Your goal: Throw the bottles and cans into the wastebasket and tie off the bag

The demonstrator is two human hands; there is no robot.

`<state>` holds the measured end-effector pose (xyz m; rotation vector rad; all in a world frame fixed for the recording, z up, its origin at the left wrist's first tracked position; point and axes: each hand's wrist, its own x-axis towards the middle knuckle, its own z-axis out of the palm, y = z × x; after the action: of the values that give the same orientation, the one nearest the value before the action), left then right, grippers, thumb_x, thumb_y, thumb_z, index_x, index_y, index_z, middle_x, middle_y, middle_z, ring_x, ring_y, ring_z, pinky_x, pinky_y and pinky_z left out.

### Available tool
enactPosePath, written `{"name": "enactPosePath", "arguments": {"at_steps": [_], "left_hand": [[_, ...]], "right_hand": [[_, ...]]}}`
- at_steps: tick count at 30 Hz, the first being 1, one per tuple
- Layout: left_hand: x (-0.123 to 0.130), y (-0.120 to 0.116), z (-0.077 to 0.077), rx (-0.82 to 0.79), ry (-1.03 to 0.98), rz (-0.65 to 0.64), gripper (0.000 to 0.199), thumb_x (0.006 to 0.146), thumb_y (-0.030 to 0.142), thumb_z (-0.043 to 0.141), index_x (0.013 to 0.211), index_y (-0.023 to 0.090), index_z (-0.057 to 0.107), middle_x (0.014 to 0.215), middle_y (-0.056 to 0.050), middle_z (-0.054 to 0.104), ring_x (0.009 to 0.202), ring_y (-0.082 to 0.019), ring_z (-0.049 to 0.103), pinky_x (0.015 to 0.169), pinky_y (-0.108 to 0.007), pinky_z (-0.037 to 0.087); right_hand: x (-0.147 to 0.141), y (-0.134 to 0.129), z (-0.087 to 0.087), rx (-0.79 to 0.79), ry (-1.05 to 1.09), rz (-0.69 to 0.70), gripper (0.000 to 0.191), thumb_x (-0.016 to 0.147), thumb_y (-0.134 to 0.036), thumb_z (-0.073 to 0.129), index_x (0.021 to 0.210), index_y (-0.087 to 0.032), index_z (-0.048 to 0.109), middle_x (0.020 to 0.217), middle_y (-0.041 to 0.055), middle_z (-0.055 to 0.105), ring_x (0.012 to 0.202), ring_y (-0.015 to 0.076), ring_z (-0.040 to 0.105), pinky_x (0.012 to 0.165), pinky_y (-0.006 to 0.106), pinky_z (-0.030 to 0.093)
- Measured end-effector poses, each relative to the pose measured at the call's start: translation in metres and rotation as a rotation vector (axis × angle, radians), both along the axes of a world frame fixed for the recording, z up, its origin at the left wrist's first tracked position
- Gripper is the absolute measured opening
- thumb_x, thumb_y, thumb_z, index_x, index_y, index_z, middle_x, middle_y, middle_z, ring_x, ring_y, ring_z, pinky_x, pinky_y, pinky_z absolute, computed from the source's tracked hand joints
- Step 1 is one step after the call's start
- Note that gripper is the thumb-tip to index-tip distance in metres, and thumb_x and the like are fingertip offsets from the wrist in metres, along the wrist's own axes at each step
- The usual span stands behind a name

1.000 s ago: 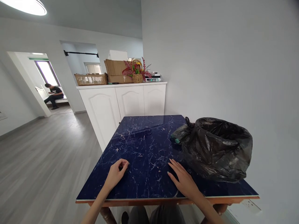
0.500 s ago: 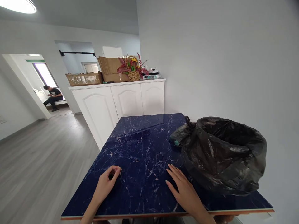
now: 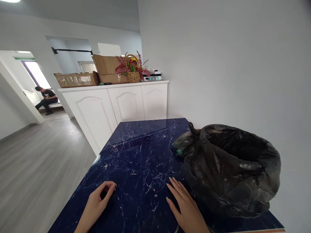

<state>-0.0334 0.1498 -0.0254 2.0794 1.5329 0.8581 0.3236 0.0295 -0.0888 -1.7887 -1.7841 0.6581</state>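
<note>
My left hand (image 3: 98,200) rests on the dark blue marbled tabletop (image 3: 136,181), near its left side. Its fingers curl round so that thumb and fingertips meet in a loop, and nothing shows in them. Palm down, my right hand (image 3: 183,204) lies on the same surface with fingers stretched out, holding nothing. Just to the right of it stands a large black plastic bag (image 3: 233,174), its mouth gaping upward. A tied-off knot of the bag sticks out at its left, with something green (image 3: 179,152) showing there. What lies inside the bag is hidden.
Beyond the table stands a white cabinet (image 3: 128,103) bearing cardboard boxes (image 3: 77,80), a wicker basket (image 3: 133,77) of flowers and a clear bottle (image 3: 155,78). A grey wall rises at the right. Through a doorway at far left, a person (image 3: 46,98) sits on a bed.
The view has tilted down and shifted slightly right, so everything sits a little differently in the frame. Both hands keep their poses on the table, and the bag stays put.
</note>
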Motion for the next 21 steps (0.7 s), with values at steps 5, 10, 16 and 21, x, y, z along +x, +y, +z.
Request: {"name": "enactPosePath", "arguments": {"at_steps": [5, 10, 16, 21], "left_hand": [[-0.001, -0.001, -0.003, 0.012, -0.011, -0.011, 0.048, 0.094, 0.069, 0.056, 0.097, 0.025, 0.075, 0.088, -0.003, 0.078, 0.076, -0.023, 0.072, 0.071, -0.029, 0.057], [-0.003, -0.002, -0.005, 0.037, -0.034, -0.039, 0.044, 0.095, 0.065, 0.056, 0.097, 0.026, 0.076, 0.093, -0.005, 0.079, 0.081, -0.025, 0.073, 0.075, -0.031, 0.058], [-0.006, -0.003, -0.011, 0.063, -0.055, -0.078, 0.039, 0.096, 0.06, 0.056, 0.098, 0.026, 0.075, 0.093, -0.005, 0.077, 0.084, -0.025, 0.073, 0.077, -0.032, 0.058], [-0.007, -0.003, -0.014, 0.062, -0.061, -0.1, 0.04, 0.097, 0.061, 0.056, 0.098, 0.026, 0.075, 0.094, -0.007, 0.076, 0.086, -0.026, 0.071, 0.08, -0.035, 0.058]], "right_hand": [[-0.002, 0.001, 0.005, -0.088, 0.005, -0.02, 0.063, 0.105, -0.067, 0.039, 0.163, -0.044, 0.035, 0.172, -0.0134, 0.021, 0.161, 0.035, 0.021, 0.128, 0.058, 0.034], [-0.003, -0.001, 0.0, -0.037, -0.015, -0.045, 0.062, 0.106, -0.067, 0.038, 0.163, -0.043, 0.039, 0.172, -0.0118, 0.025, 0.161, 0.0338, 0.024, 0.128, 0.056, 0.035], [-0.003, -0.002, -0.005, -0.036, -0.034, -0.064, 0.061, 0.105, -0.067, 0.041, 0.162, -0.046, 0.038, 0.172, -0.012, 0.028, 0.159, 0.0341, 0.028, 0.126, 0.055, 0.04], [-0.005, -0.003, -0.007, -0.009, -0.059, -0.074, 0.062, 0.105, -0.067, 0.04, 0.162, -0.043, 0.04, 0.172, -0.0094, 0.029, 0.16, 0.0333, 0.028, 0.127, 0.054, 0.038]]}}
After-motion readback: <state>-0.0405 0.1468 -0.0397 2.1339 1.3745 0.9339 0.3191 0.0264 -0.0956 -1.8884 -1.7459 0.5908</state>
